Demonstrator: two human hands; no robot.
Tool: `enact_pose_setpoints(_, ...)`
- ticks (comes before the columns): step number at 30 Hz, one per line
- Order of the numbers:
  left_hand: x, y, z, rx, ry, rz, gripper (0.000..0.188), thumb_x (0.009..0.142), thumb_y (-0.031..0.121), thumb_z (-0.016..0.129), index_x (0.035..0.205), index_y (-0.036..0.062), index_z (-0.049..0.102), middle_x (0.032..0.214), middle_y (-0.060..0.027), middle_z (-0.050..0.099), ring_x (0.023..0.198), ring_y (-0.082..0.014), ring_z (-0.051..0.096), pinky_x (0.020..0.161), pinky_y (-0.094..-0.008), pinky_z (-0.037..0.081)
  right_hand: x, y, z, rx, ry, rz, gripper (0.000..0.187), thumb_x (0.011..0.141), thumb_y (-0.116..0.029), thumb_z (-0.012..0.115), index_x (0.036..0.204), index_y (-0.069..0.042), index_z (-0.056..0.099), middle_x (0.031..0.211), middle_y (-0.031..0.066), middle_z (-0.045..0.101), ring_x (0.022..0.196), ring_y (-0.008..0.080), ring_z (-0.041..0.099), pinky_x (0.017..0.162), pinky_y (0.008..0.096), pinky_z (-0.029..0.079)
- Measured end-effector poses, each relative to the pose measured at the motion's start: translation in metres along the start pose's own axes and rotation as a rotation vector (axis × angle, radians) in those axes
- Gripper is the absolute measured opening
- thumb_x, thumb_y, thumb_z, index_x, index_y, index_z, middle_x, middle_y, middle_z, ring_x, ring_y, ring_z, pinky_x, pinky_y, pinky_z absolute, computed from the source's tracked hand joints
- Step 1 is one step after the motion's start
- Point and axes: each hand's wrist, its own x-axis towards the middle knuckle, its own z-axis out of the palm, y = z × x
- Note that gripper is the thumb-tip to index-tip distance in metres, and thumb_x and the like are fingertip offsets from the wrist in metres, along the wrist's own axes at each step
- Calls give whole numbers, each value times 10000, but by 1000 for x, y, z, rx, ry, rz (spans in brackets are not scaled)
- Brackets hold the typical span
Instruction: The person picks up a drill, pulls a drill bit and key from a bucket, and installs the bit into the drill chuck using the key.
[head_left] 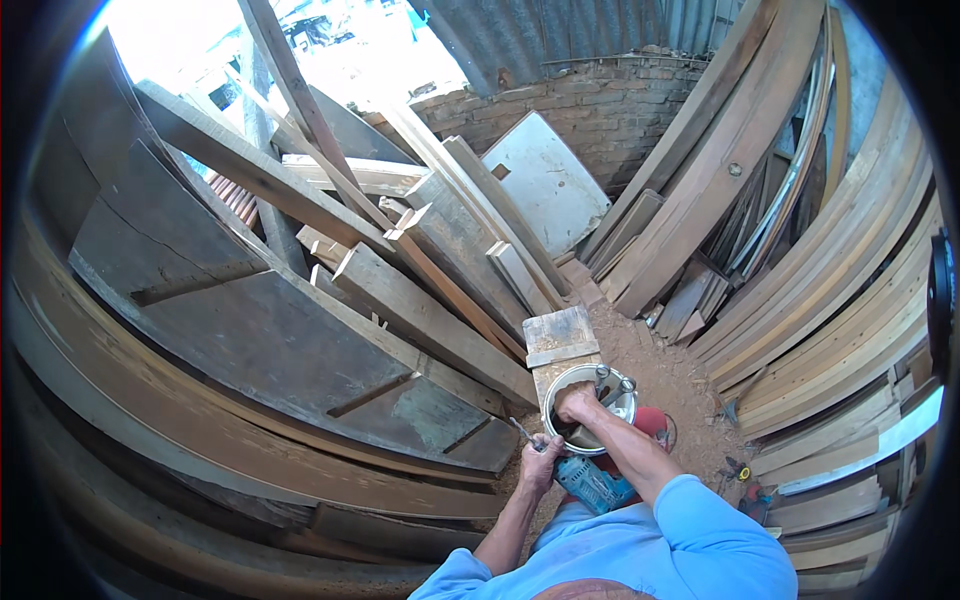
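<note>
Lower centre of the frame: the right hand (574,403) dips into a round, white-rimmed bucket (549,420), its grip hidden; the left hand (541,452), closed around a slender, dark metal-looking rod (520,430) beside a teal power tool (594,485), should hold steady.

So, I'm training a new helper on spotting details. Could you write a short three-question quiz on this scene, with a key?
1. Which hand reaches into the bucket?
2. True or false: the power tool is mostly yellow.
3. The wall below the corrugated sheets is: a) tile; b) brick; c) glass.

Key:
1. The right hand.
2. False; it is mostly blue-green.
3. b.
</note>
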Motion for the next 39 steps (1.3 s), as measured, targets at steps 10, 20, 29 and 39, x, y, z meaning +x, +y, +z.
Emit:
enact_pose_setpoints(10, -2, 2, 4, 24, 0, -9, 330, 896, 255, 812, 913, 57, 550, 808, -75, 674, 728, -184, 686, 707, -320, 581, 27, 11, 15, 116, -203, 22, 365, 643, -172, 756, 1004, -162, 812, 1142, 82, 760, 1074, 231, 726, 814, 381, 579)
enact_pose_setpoints(20, -1, 2, 3, 19, 1, -8, 330, 894, 266, 814, 897, 65, 552, 812, -82, 681, 727, -190, 679, 727, -332, 575, -22, -13, -15, -65, -1, 68, 347, 763, -268, 730, 1091, -175, 795, 1178, 56, 752, 1100, 235, 709, 868, 470, 537)
enact_pose_setpoints(29, -1, 0, 2, 24, 4, -23, 324, 895, 261, 812, 891, 67, 553, 811, -74, 679, 725, -185, 674, 725, -332, 573, -43, -9, -7, -98, 272, -20, 263, 807, -266, 661, 992, -134, 793, 1047, 111, 750, 1008, 271, 699, 839, 441, 479)
enact_pose_setpoints(39, -3, 0, 2, 32, 18, -35, 312, 900, 255, 808, 901, 71, 556, 810, -72, 679, 724, -181, 673, 722, -335, 572, -113, 6, -35, 360, 398, -53, 373, 830, -139, 591, 1187, -36, 558, 1021, 263, 701, 989, 416, 680, 854, 533, 496)
